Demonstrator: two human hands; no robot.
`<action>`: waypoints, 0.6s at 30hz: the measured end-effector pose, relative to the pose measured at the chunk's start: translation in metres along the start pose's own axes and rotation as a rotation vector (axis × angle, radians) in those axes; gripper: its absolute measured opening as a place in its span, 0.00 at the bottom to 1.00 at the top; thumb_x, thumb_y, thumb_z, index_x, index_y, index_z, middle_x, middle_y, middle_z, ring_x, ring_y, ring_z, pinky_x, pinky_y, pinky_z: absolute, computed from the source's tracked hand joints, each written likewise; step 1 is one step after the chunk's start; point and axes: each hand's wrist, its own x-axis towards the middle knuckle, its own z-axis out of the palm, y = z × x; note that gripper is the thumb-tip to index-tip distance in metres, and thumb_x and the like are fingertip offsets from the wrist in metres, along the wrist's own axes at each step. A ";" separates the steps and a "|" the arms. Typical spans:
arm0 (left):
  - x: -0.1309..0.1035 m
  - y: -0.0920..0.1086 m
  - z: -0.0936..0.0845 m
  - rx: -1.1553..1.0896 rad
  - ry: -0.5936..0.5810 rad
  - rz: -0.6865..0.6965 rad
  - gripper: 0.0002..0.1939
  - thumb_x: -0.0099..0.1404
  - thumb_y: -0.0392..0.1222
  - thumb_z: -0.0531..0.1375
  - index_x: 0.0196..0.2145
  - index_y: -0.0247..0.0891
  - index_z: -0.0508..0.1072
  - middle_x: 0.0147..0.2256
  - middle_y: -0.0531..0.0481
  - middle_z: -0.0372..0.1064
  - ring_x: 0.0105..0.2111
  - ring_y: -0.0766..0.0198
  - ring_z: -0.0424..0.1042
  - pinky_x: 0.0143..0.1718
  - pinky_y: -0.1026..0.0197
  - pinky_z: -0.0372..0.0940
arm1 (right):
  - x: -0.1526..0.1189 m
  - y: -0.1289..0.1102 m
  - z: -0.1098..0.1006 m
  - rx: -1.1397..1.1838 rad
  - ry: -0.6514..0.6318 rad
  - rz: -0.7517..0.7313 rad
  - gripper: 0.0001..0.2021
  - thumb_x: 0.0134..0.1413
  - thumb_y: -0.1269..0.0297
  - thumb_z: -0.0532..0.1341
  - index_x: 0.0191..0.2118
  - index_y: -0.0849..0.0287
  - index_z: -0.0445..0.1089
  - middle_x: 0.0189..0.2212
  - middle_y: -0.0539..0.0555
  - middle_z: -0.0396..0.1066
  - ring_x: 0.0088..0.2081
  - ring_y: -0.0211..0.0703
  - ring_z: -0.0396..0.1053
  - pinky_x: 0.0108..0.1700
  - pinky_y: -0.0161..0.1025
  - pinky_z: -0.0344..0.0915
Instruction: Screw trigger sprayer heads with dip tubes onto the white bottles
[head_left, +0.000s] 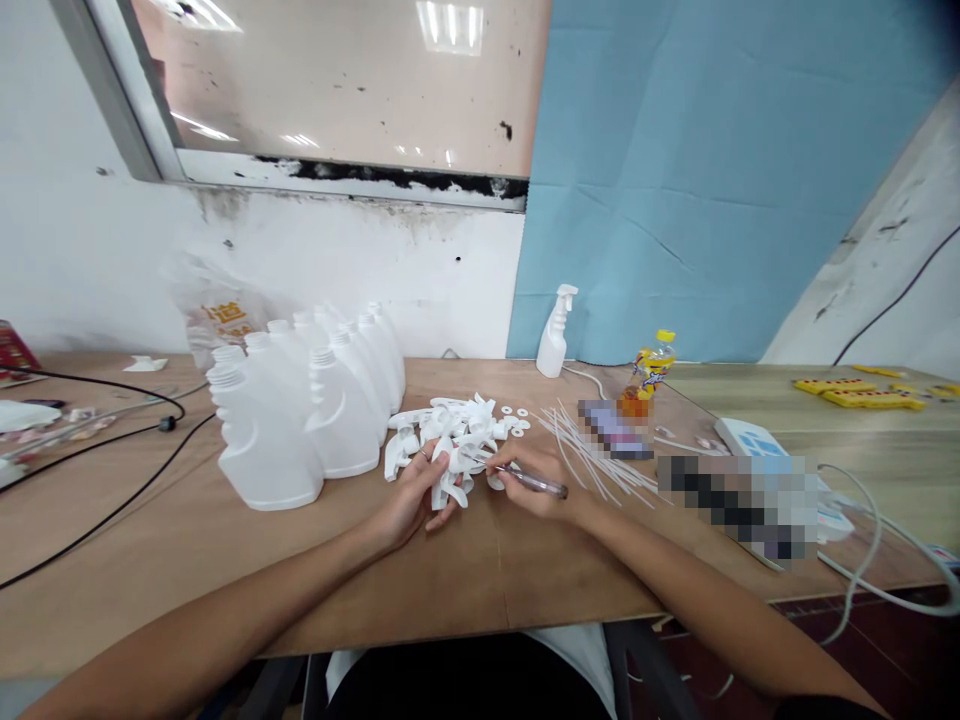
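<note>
My left hand (pixel 414 497) is closed around a white spray head (pixel 444 462), held just above the table in front of a pile. My right hand (pixel 534 482) grips a slim pen-like tool (pixel 536 482), its thin tip pointing left at the spray head. Behind and beside my hands lies a heap of white spray heads (pixel 401 447). Several small white rings (pixel 517 424) lie at the right edge of that heap. Thin white tubes (pixel 592 455) are spread on the table to the right of my right hand.
White bottles without tops (pixel 270 450) stand in rows at the left. A complete spray bottle (pixel 553 345) and a drink bottle (pixel 651 378) stand toward the back. Black cables (pixel 142 482) cross the left side of the wooden table (pixel 420 590); a white device (pixel 750 440) sits at right.
</note>
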 end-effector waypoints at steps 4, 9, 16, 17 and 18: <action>-0.001 -0.003 0.001 0.043 -0.025 0.014 0.15 0.71 0.52 0.57 0.48 0.42 0.60 0.31 0.56 0.66 0.13 0.76 0.59 0.10 0.75 0.46 | 0.005 -0.003 -0.003 -0.165 -0.054 -0.277 0.09 0.59 0.73 0.55 0.42 0.58 0.69 0.37 0.57 0.74 0.37 0.44 0.72 0.40 0.41 0.70; -0.004 -0.003 0.002 0.052 -0.040 -0.092 0.19 0.68 0.55 0.60 0.48 0.43 0.59 0.31 0.57 0.66 0.12 0.78 0.55 0.10 0.75 0.43 | 0.009 -0.006 -0.011 -0.055 -0.214 -0.182 0.07 0.59 0.70 0.55 0.37 0.56 0.70 0.35 0.56 0.73 0.36 0.47 0.70 0.40 0.44 0.68; -0.006 0.002 0.000 -0.033 -0.095 -0.293 0.19 0.65 0.55 0.62 0.44 0.38 0.65 0.25 0.54 0.67 0.11 0.79 0.47 0.10 0.72 0.38 | 0.005 -0.001 -0.008 0.727 -0.130 0.372 0.07 0.54 0.65 0.59 0.29 0.61 0.71 0.26 0.56 0.74 0.26 0.45 0.71 0.26 0.39 0.65; -0.005 0.003 -0.001 -0.051 -0.086 -0.301 0.19 0.65 0.56 0.62 0.43 0.38 0.65 0.25 0.54 0.67 0.11 0.79 0.46 0.10 0.72 0.38 | 0.005 -0.001 -0.006 0.767 -0.113 0.376 0.06 0.54 0.65 0.60 0.30 0.61 0.72 0.27 0.56 0.75 0.26 0.45 0.72 0.26 0.40 0.66; -0.005 0.004 -0.002 -0.069 -0.072 -0.303 0.19 0.65 0.56 0.62 0.42 0.38 0.66 0.25 0.54 0.67 0.11 0.79 0.46 0.10 0.72 0.37 | 0.004 0.000 -0.004 0.788 -0.094 0.368 0.06 0.54 0.65 0.61 0.31 0.61 0.72 0.28 0.57 0.75 0.28 0.46 0.73 0.28 0.40 0.67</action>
